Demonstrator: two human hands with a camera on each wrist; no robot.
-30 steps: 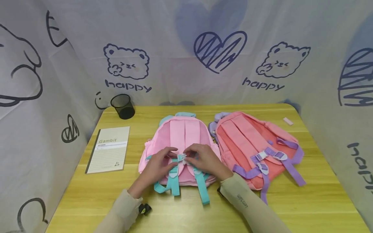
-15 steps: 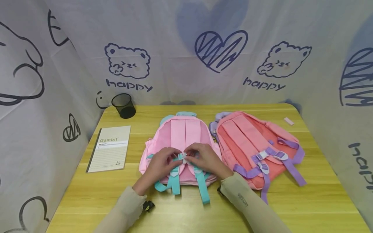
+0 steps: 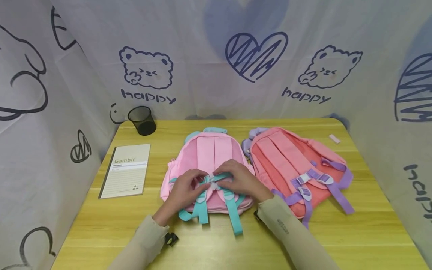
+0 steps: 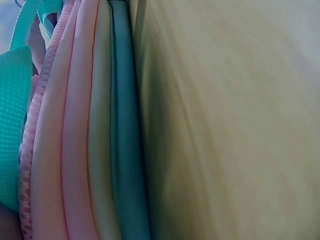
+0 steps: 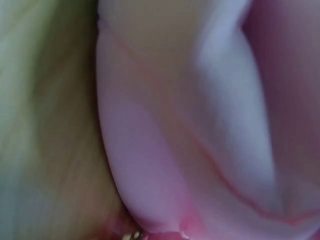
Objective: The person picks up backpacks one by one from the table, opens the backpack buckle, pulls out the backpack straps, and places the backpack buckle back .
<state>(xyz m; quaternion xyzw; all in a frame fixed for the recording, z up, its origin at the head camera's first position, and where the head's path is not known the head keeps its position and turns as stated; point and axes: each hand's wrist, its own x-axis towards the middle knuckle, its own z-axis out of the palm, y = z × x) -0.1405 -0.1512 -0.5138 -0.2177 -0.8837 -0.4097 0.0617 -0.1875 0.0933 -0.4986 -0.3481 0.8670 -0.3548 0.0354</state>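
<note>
A pink backpack [image 3: 189, 157] with teal straps lies with its shoulder-strap side up on the table, in the middle of the head view. At its chest strap is a small pale buckle [image 3: 212, 179], partly covered by fingers. My left hand [image 3: 183, 187] holds the buckle's left side, thumb below and fingers above. The right hand [image 3: 240, 182] pinches the teal strap [image 3: 222, 176] just right of the buckle. In the left wrist view, a teal strap [image 4: 12, 125] hangs beside the bag's layered pink edge [image 4: 75, 125]. The right wrist view has only blurred pink fabric [image 5: 140, 150] and tabletop.
A coral backpack [image 3: 280, 161] with purple straps lies against the pink one's right side. To the left are a notebook [image 3: 126, 172] and a black mesh pen cup [image 3: 142, 122]. A small pale pink block [image 3: 334, 138] sits at the back right of the wooden table [image 3: 209, 247].
The left hand has shifted slightly right with the buckle. The right hand has opened up around the buckle's right side, and a length of teal strap now shows between its thumb and fingers.
</note>
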